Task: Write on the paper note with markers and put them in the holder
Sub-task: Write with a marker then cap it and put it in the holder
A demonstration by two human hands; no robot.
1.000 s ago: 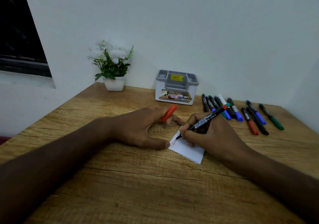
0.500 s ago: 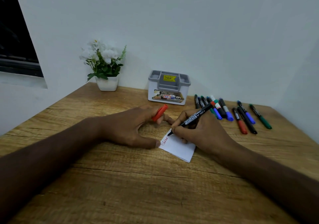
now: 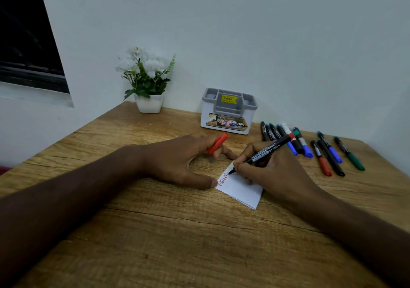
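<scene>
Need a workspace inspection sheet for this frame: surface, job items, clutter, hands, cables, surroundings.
Surface: wood-grain table, bare at the front.
Job's things: small white paper note with red writing on its left edge; grey-and-white plastic holder at the back, no markers seen inside; row of capped markers lying right of it.
Clutter: white-flowered plant in a white pot, back left.
Hands: left hand pins the note with its thumb, holds a red cap; right hand holds a black-barrelled marker, tip on the note.
Cables: nothing seen.
Surroundings: white walls, dark window at left.
</scene>
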